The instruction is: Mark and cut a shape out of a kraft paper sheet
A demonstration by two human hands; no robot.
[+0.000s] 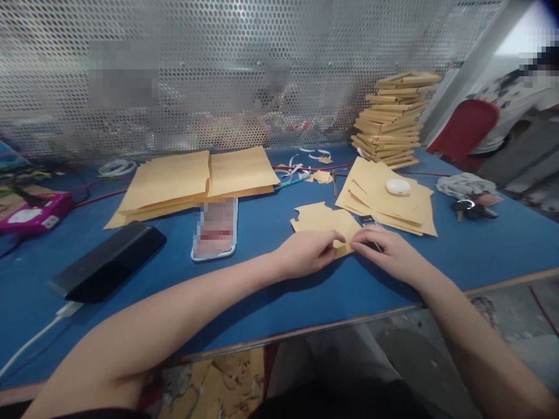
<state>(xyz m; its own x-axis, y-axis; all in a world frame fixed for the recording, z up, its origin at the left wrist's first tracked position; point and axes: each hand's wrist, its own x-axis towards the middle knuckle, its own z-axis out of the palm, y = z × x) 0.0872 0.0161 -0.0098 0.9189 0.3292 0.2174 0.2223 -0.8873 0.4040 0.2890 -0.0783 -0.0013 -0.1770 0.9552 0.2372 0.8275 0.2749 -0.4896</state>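
Note:
A torn-edged piece of tan kraft paper (325, 218) lies on the blue tabletop in front of me. My left hand (310, 253) is closed on its near edge, with the fingers curled. At the paper's right corner, my right hand (388, 250) pinches with thumb and fingertips. The two sets of fingertips are close together. A small dark metal-edged object (369, 220) shows just behind my right hand, partly hidden by it. To the right lies a loose stack of flat kraft sheets (379, 201), with a white earbud case (397, 186) on top.
Folded kraft pieces (395, 125) form a tall pile at the back right. Larger kraft sheets (174, 177), a phone (216, 227) and a black power bank (109, 259) lie to the left. Keys (474, 208) sit far right. A perforated metal panel (196, 75) stands behind.

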